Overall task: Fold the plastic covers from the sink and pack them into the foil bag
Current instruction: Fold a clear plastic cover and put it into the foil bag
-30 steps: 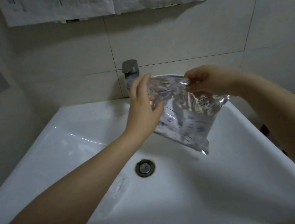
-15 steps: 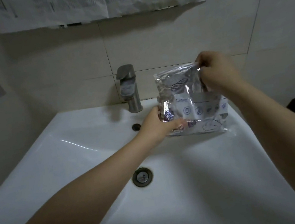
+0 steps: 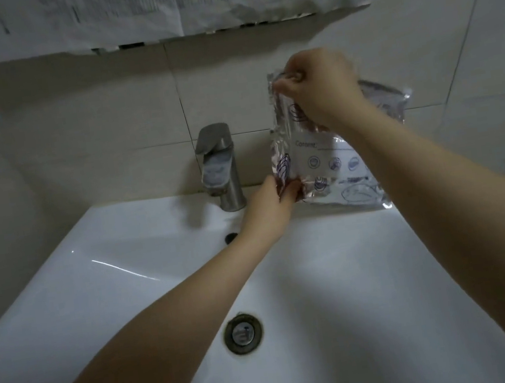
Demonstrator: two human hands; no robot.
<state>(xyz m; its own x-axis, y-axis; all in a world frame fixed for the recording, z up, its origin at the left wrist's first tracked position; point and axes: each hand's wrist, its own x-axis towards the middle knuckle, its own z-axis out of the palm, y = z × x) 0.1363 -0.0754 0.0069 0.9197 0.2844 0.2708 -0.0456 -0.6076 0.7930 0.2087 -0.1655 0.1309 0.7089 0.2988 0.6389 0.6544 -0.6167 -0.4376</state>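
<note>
Your right hand (image 3: 319, 91) is up near the wall tiles, fingers curled shut and pinching the top edge of the foil bag (image 3: 331, 160). Your left hand (image 3: 271, 206) is lower, at the bag's bottom left corner, fingers closed on that corner with the thumb across the front face.

The bag stands roughly upright on the back ledge of the sink (image 3: 385, 270), right of the tap (image 3: 220, 166), and leans toward the wall tiles (image 3: 104, 114). Its bottom edge touches the ledge. The front face shows printed icons and a line starting "Content". The bag's right part is hidden behind your right forearm; a crumpled silver section sticks out past the arm at upper right. Can't tell whether that is the same bag or a second piece. Can't tell whether the bag's mouth is open or sealed; your right hand covers it.

No loose plastic covers are identifiable in the basin. Can't tell what's inside the bag; the foil is opaque and creased.

Basin is white, with a drain (image 3: 243, 333) at bottom centre and a small overflow hole (image 3: 231, 237) on the back slope, just left of your left wrist. Both forearms cross over the basin. A sheet of printed paper (image 3: 154, 7) hangs on the wall above, its lower edge ragged.
</note>
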